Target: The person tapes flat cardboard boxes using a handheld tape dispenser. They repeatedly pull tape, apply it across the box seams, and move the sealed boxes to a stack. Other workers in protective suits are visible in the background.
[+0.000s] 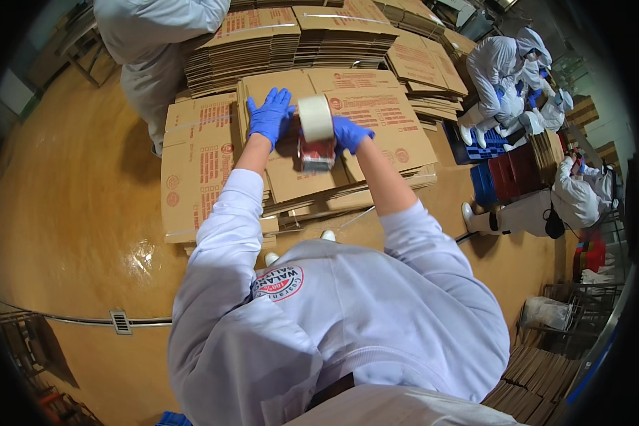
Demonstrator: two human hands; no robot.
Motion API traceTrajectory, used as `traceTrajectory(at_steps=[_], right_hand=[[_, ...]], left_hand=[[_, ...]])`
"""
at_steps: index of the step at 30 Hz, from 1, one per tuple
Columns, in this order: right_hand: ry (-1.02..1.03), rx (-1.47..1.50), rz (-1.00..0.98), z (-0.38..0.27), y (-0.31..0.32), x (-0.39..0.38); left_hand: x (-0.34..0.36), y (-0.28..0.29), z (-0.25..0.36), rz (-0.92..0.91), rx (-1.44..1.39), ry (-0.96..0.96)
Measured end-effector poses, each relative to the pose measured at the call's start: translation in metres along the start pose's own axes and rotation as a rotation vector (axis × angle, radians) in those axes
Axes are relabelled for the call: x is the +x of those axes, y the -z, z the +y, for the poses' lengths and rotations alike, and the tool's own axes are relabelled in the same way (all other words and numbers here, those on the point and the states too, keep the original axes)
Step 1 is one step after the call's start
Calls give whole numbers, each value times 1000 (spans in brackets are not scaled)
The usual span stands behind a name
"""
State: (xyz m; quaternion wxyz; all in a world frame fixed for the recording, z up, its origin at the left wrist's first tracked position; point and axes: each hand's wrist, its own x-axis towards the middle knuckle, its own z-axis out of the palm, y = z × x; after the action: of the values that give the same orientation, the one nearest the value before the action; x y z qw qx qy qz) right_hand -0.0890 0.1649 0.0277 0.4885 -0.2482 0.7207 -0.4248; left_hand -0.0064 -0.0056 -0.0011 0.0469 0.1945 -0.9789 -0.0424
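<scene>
Flattened cardboard boxes point(376, 106) with red print lie in a stack in front of me. My left hand point(270, 116), in a blue glove, rests flat on the top one with its fingers spread. Just to its right, my right hand point(351, 135), gloved in blue too, grips a tape dispenser point(317, 154). A wide roll of pale tape point(315, 118) sits on the dispenser and hides part of the right fingers. The dispenser is over the cardboard; whether it touches the surface I cannot tell.
Another flat stack point(199, 163) adjoins on the left, and taller bundles point(245, 50) stand behind. A person in white point(149, 57) stands at the far left. More people point(500, 78) are at the right beside blue and dark red crates point(511, 170). A floor drain point(121, 322) lies at left.
</scene>
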Motion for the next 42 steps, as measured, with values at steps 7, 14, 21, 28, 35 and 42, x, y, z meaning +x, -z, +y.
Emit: traceTrajectory(at_steps=[7,14,21,28,35,42], right_hand=[[786,-306,694,154,120,-106],[851,331,1113,254,176,-237],[765,-367,1442,285,174,-252],[885,-435,1086,125,105,-185],[1173,-465,803,32,88,-107],[924,542,556,28,107,30]], left_hand=[[-22,26,68,35,5,-68],[-108,29,123,-8,140,-421],[-32,263,64,556,-218,-345],[48,113,15,255,91,-141],[-63,34,92,-263,-65,-248],[-73,18,106,-15,-93,-288]])
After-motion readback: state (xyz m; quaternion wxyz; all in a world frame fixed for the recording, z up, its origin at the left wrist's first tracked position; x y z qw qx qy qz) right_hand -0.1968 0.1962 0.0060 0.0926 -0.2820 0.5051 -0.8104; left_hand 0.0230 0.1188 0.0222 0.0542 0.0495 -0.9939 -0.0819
